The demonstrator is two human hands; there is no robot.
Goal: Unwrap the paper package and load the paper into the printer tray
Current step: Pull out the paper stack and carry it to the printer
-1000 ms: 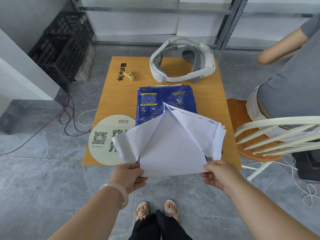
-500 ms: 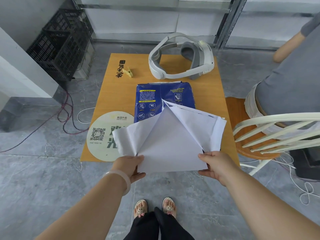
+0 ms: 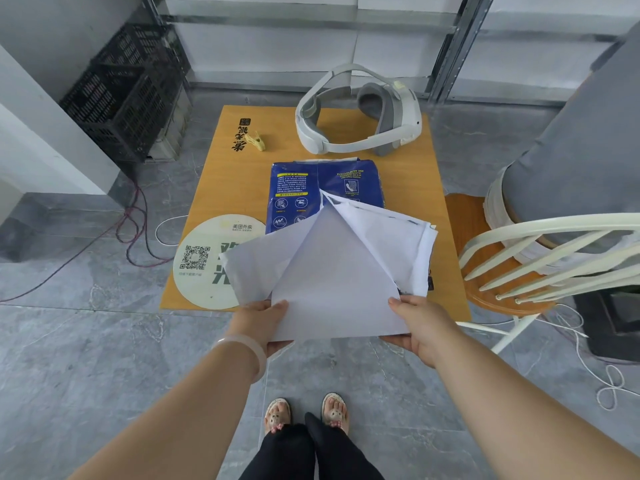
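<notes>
A grey marbled floor (image 3: 86,358) runs under everything, and on it stands a small orange-brown table (image 3: 235,188); nearest the camera, two feet in sandals (image 3: 306,414) show below dark trousers; above them the left hand (image 3: 258,323), with a pale bangle (image 3: 247,351) on its wrist, and the right hand (image 3: 420,325) each pinch a lower corner of the white inner flap of the wrapper (image 3: 332,282), fingers closed on the sheet, thumbs on top; the flap is pulled open toward the person in a peaked, tent-like fold, with further loose flaps spreading to the left and right; beneath it the blue paper package (image 3: 311,188) lies flat on the middle of the table, its far half still wrapped and printed with white and yellow text and icons; the flap's left edge overlaps a round QR-code sign (image 3: 204,258); a white spindle-back chair (image 3: 540,258) stands right of the table, with a seated person in grey (image 3: 581,161) beyond it; farther back lie a yellow clip (image 3: 255,142) and a white headset (image 3: 360,116); black crates (image 3: 128,88) stand at the far left beside cables (image 3: 138,233).
</notes>
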